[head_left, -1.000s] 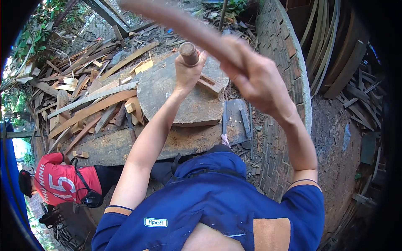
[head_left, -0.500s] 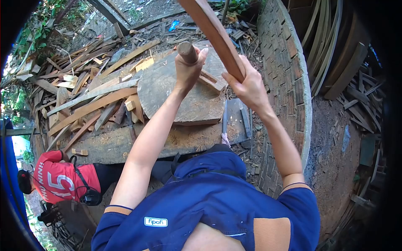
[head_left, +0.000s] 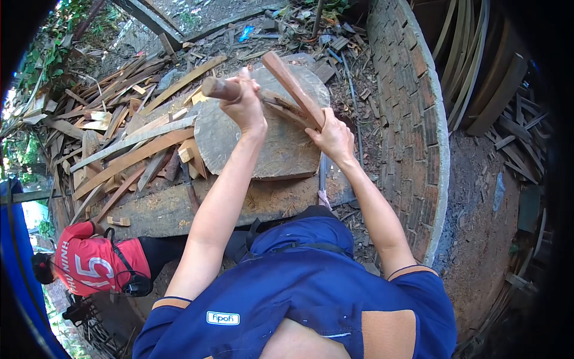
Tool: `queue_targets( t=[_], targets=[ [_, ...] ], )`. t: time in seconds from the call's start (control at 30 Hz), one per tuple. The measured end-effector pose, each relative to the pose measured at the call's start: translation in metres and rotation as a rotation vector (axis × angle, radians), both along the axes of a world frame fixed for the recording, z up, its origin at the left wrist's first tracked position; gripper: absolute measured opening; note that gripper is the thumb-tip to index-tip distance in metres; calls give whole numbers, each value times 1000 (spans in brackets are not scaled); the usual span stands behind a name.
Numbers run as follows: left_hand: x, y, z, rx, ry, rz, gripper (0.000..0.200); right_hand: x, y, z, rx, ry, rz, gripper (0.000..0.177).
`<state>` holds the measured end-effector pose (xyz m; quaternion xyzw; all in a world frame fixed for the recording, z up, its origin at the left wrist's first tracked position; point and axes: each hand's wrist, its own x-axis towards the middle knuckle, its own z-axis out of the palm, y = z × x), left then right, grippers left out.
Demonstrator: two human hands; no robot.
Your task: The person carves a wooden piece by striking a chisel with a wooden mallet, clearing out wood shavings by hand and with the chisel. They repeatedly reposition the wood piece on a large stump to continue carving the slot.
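Note:
My left hand (head_left: 244,110) is closed around a thick round wooden handle (head_left: 220,89), its blunt end tilted to the left; what lies beyond the fist is hidden. In my right hand (head_left: 335,139), a reddish-brown wooden bar (head_left: 293,85) is gripped by its near end, slanting forward and left. Under both hands stands a broad round chopping block (head_left: 257,158) cut from a trunk. Between the hands, a slotted wooden piece (head_left: 284,107) shows over the block, partly covered by the bar.
Offcuts and long strips (head_left: 137,152) are heaped left of the block. A curved brick wall (head_left: 412,119) rises on the right. A person in a red shirt (head_left: 98,260) is at the lower left. A small notched block (head_left: 118,221) lies on the plank (head_left: 155,218).
The wooden bar in my right hand has come down from a raised position towards the block. My left hand has shifted left, tipping the handle's end leftward.

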<state>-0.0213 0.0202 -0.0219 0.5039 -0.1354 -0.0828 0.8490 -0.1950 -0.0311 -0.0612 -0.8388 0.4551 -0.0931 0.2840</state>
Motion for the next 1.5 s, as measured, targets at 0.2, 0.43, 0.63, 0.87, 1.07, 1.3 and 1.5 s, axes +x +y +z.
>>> queue_targets(
  t=[0.2, 0.43, 0.63, 0.87, 1.07, 1.3, 1.5],
  targets=[
    [52, 12, -15, -68, 656, 385, 23, 1, -5, 1, 9, 35, 16, 51],
    [49, 12, 2, -110, 379, 382, 25, 2, -8, -3, 18, 62, 71, 53],
    [31, 12, 18, -79, -42, 14, 20, -1, -6, -5, -33, 0, 68, 49],
    [16, 2, 9, 26, -140, -284, 20, 0, -5, -2, -32, -19, 51, 49],
    [31, -8, 10, 216, -405, -484, 18, 0, -7, 0, 4, 12, 60, 51],
    [4, -30, 7, 319, -577, -438, 18, 2, -10, 0, -44, 25, 88, 47],
    [-1, -34, 0, 280, -525, -367, 18, -2, -44, 64, 264, -349, 64, 41]
  ],
)
